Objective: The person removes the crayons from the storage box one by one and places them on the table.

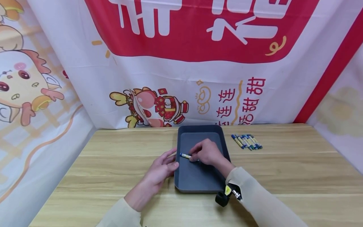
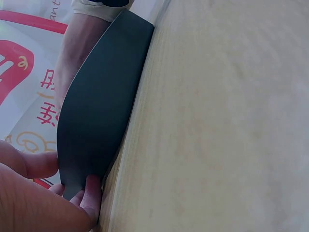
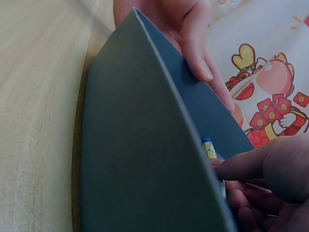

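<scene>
A short crayon (image 1: 185, 155) with a blue end and a pale yellow wrapper is pinched between the thumb and fingers of my right hand (image 1: 208, 153). That hand is inside a dark grey rectangular tray (image 1: 198, 186), low over its floor. The right wrist view shows the crayon (image 3: 209, 148) past the near wall, its lower part covered by the fingers. My left hand (image 1: 160, 168) holds the tray's left wall, thumb at the rim and fingers along the outside. In the left wrist view, fingertips (image 2: 91, 191) rest against the outer wall.
Several similar crayons (image 1: 246, 142) lie side by side on the wooden table (image 1: 295, 167), right of the tray's far end. A printed cloth (image 1: 175, 72) hangs behind the table's back edge, with more at both sides. A black wrist camera (image 1: 224, 198) hangs below the right sleeve.
</scene>
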The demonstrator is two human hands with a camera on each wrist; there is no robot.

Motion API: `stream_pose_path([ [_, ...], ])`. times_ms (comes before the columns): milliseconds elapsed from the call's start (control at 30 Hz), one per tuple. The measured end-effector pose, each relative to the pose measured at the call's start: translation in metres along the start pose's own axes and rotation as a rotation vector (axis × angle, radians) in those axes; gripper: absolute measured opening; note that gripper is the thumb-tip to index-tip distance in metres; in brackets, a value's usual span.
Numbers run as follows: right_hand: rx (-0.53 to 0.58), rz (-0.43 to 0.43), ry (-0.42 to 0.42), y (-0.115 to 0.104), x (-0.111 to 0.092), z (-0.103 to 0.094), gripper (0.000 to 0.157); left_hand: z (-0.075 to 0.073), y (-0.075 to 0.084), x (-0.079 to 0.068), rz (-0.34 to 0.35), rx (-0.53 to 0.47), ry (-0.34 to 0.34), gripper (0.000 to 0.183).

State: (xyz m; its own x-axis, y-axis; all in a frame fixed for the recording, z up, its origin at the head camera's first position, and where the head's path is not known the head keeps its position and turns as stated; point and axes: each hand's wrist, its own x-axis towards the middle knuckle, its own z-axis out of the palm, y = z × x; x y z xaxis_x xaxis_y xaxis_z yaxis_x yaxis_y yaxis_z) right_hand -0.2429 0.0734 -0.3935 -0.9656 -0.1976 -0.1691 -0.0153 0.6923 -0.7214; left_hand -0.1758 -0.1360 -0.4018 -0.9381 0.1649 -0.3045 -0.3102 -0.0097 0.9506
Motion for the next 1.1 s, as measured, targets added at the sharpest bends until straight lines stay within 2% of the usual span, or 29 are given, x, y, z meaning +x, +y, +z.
stream_pose_path([
  [167, -0.038, -0.028, -0.019, 0.0, 0.0, -0.001, 0.009, 0.0, 0.0, 0.0, -0.004, 0.006, -0.006, 0.06],
  [433, 0.024, -0.03, -0.043, 0.001, -0.002, -0.019, 0.008, 0.001, 0.0, 0.0, -0.01, 0.004, 0.001, 0.06],
  [600, 0.081, -0.07, 0.006, 0.005, -0.006, -0.038, 0.01, 0.002, 0.002, -0.001, -0.02, 0.013, 0.004, 0.06],
  [833, 0.13, -0.008, 0.078, 0.016, -0.015, -0.074, 0.016, 0.002, 0.002, -0.002, -0.019, 0.009, 0.001, 0.06],
  [1100, 0.176, -0.008, 0.155, 0.034, -0.022, -0.107, 0.024, 0.001, 0.001, -0.001, -0.012, 0.008, 0.003, 0.06],
])
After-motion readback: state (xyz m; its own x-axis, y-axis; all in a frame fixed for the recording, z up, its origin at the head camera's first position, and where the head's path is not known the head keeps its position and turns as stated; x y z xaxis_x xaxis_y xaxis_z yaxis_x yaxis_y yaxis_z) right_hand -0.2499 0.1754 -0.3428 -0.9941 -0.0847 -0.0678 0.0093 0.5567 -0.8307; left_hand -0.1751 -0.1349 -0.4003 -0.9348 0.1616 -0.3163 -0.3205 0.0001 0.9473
